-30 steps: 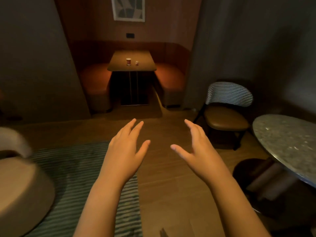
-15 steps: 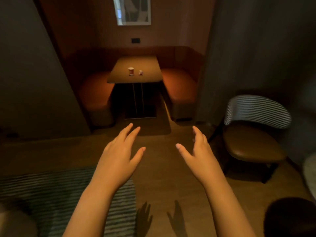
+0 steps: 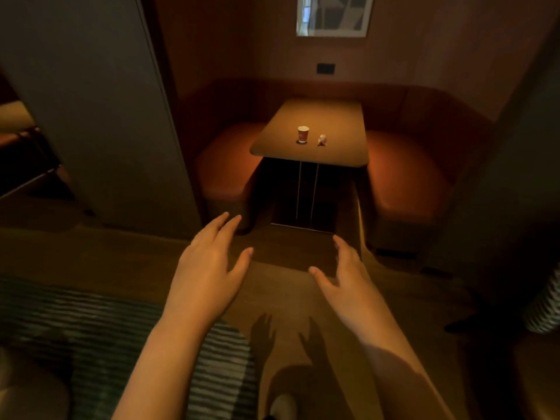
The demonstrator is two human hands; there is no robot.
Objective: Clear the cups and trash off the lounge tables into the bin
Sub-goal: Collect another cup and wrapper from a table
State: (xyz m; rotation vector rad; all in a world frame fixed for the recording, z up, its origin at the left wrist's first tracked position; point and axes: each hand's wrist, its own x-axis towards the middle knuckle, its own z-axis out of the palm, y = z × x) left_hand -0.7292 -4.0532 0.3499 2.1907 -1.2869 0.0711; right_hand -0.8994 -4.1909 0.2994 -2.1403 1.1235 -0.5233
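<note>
A red paper cup (image 3: 303, 134) stands upright on a wooden booth table (image 3: 336, 122) ahead of me. Just to its right lies a small crumpled white piece of trash (image 3: 322, 140). My left hand (image 3: 209, 268) and my right hand (image 3: 345, 277) are stretched out in front of me over the floor, fingers spread and palms down, holding nothing. Both hands are well short of the table. No bin is in view.
Orange padded benches (image 3: 230, 165) (image 3: 403, 177) flank the table inside a wood-panelled alcove. A grey partition wall (image 3: 100, 110) stands to the left, a dark wall to the right. A striped rug (image 3: 100, 334) lies at lower left. A striped chair back (image 3: 545, 304) shows at the right edge.
I have moved closer to the booth, so the table, cup and trash look larger. The striped chair has slid out to the right edge. My hands stay open and empty.
</note>
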